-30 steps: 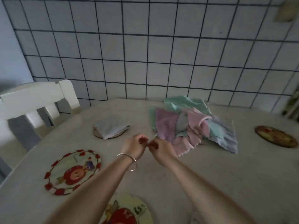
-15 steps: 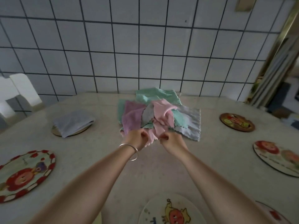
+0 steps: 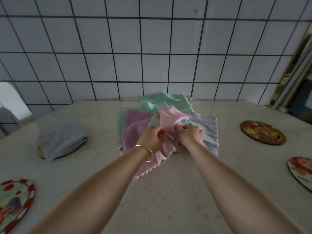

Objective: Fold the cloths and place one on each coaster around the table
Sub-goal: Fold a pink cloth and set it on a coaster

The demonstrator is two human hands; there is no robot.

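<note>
Pink cloth: soft pink terry cloth with scalloped edge (image 3: 166, 121) lies on top of the pile, its near corner trailing toward the person over the table.
Left hand: left hand (image 3: 150, 138) has its fingers curled, pinching the pink cloth at its middle; thin silver bangle (image 3: 145, 153) on the wrist.
Right hand: right hand (image 3: 191, 135) has its fingers bent round a fold of the same pink cloth, just beside the left hand — both grip it.
Pile: loose heap of unfolded cloths at the table's far middle, near the wall — mauve terry cloth (image 3: 135, 129) on the left, mint green terry cloth (image 3: 160, 102) at the back, pale blue-grey terry cloth (image 3: 208, 130) on the right, all overlapping.
Done cloth: folded grey-blue cloth (image 3: 62, 138) sits on a round wooden coaster (image 3: 72, 150) left of the pile, well apart from it.
Bare coasters: round dark-rimmed picture coaster (image 3: 262, 132) right of the pile; round pale picture coaster (image 3: 302, 171) at the right edge, cut off; round coaster with red-petal rim (image 3: 16, 202) at near left.
Table: beige patterned table top (image 3: 168, 200).
Wall: white square-tiled wall with dark grout (image 3: 118, 48) behind the table.
Chair: white chair back (image 3: 11, 98) at far left, partly seen.
</note>
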